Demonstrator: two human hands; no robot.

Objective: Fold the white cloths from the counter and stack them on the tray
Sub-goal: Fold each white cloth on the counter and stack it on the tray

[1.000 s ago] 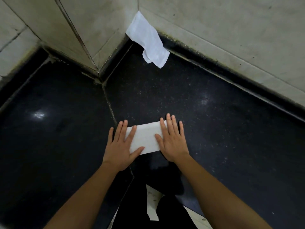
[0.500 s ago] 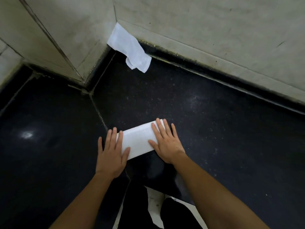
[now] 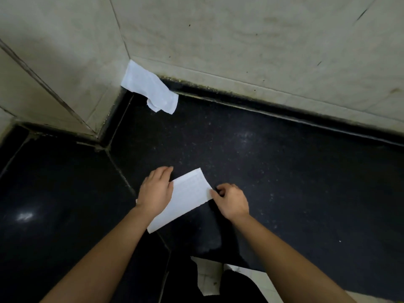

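A folded white cloth (image 3: 185,199) lies as a long strip on the black counter (image 3: 284,182), turned at a slant. My left hand (image 3: 156,190) rests on its left side, fingers curled over the far edge. Pinching the cloth's right end between thumb and fingers is my right hand (image 3: 232,201). A second white cloth (image 3: 149,87), crumpled and unfolded, leans in the corner where the counter meets the tiled wall. No tray is in view.
Beige tiled walls (image 3: 240,40) close the counter at the back and left. A seam (image 3: 122,171) runs across the black counter toward the corner. Below the counter's near edge show dark trousers and pale floor tiles (image 3: 207,278).
Both hands were pressing flat on the folded cloth. Now the cloth has turned to a slant, the left hand curls over its edge and the right hand pinches its right end.
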